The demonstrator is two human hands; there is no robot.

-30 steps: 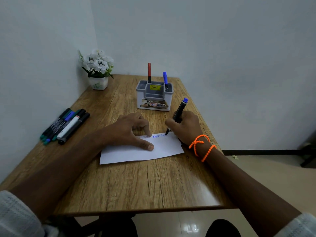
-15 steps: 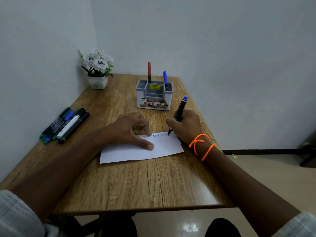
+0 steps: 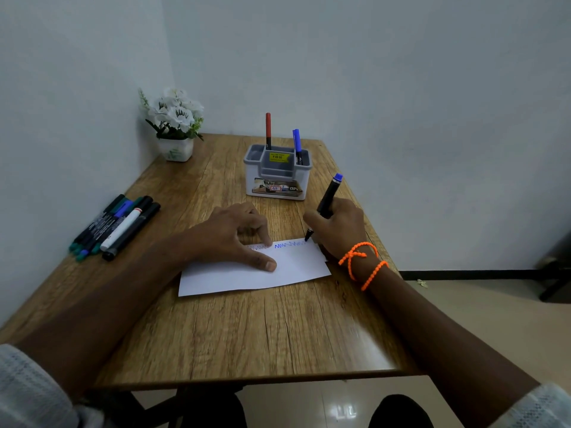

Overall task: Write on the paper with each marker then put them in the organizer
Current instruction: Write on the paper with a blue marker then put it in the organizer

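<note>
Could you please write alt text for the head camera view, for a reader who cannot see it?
The right hand holds a blue-capped marker, tip at the far edge of a white paper with zigzag scribbles, while the left hand presses the paper flat on a wooden table. Behind stands a grey organizer holding two markers; more markers lie to the left.

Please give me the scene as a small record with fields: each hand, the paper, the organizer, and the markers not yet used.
right hand: holds black marker with blue end, tip on paper
left hand: fingers press white paper sheet flat
paper marks: reddish and blue zigzags along far edge
grey plastic organizer: holds red marker and blue marker, upright
unused markers: bundle lying at left on wooden table
</note>
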